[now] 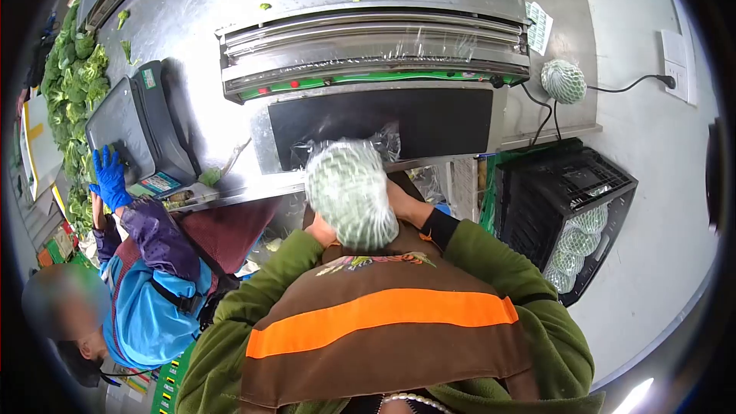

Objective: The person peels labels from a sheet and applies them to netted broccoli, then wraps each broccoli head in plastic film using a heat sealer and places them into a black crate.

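Note:
Against my apron front, above the edge of the steel bench, I hold a round green vegetable [351, 192] in a white foam net with shiny clear film over it. My left hand [323, 231] grips its lower left side, and the fingers are mostly behind it. On the other side my right hand [406, 204] is closed against it, fingertips hidden. Loose clear film [387, 142] sticks up just behind it, over the black plate [441, 121] of the film wrapping machine [376, 50].
A similar netted vegetable [563, 81] sits at the bench's right end beside a cable. Below it, a black crate [537, 192] holds several more. At left, a co-worker's blue-gloved hand [112, 178] is by a grey scale [142, 123], near heaped broccoli [77, 92].

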A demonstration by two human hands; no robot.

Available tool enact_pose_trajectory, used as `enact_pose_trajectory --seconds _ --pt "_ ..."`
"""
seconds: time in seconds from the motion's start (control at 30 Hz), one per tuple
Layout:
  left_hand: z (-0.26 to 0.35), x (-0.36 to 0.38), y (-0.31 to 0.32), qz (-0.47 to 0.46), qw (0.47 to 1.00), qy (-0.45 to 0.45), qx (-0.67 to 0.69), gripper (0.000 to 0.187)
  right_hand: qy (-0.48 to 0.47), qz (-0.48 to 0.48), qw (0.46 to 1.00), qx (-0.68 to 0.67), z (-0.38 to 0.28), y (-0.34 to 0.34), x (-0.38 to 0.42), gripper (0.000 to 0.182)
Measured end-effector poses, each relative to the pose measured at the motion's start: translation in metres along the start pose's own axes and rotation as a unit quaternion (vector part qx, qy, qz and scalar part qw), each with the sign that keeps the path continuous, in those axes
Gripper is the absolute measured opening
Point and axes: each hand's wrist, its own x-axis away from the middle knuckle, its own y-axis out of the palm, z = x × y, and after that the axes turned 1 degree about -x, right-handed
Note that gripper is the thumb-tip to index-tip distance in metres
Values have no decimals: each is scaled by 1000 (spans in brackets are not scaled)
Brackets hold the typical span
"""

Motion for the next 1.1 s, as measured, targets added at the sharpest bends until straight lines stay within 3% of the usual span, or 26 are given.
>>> enact_pose_trajectory --seconds 0.1,0.2,0.23,0.3,0.53,0.6,0.63,0.67,0.7,0.73,0.8,0.87,0.9,0.93,0.97,1.0,1.07,1.1 --pt "75 -42 -52 28 994 -76 75 33 82 -4 981 -177 -3 3 7 31" --pt "92 -60 -72 66 987 -65 132 28 131 -41 955 -262 -17 5 14 32" --pt "91 -58 -71 63 933 -120 334 29 138 -47 948 -282 -24 5 13 32" --pt "97 -52 -76 23 725 -214 655 36 155 -57 935 -313 -32 11 8 32" --pt "101 -30 -89 19 774 -157 613 35 198 -83 928 -304 -50 18 -12 33" --pt "92 -20 -84 10 795 -152 587 33 67 -185 980 -13 -47 -7 -4 47" --pt "84 -16 -80 9 806 -147 573 32 20 -138 976 169 -68 -11 4 40" --pt "74 -11 -74 9 817 -142 559 31 6 -78 962 262 -85 -17 9 29" --pt "47 5 -54 22 864 -146 481 31 65 6 978 199 -119 -13 28 26" --pt "55 6 -61 24 864 -146 482 31 52 93 980 166 -150 -9 43 23" --pt "77 -4 -78 1 645 -141 751 26 55 175 960 212 -208 -3 55 42" --pt "76 -4 -82 -26 631 -156 760 26 49 115 944 306 -244 29 43 60" --pt "81 -5 -89 -47 786 -128 602 29 74 59 926 366 -252 47 35 60" --pt "84 -5 -92 -63 903 -91 415 32 98 4 901 423 -257 64 25 62" --pt "80 0 -80 -43 736 -137 661 37 151 -44 896 416 -259 77 16 63" --pt "84 -1 -84 -48 737 -131 661 37 162 -59 922 348 -257 92 11 51" --pt "93 -5 -99 -62 807 -144 570 41 114 -125 897 409 -256 105 3 34" --pt "89 -4 -98 -74 800 -114 585 44 55 -79 923 372 -248 107 1 29"
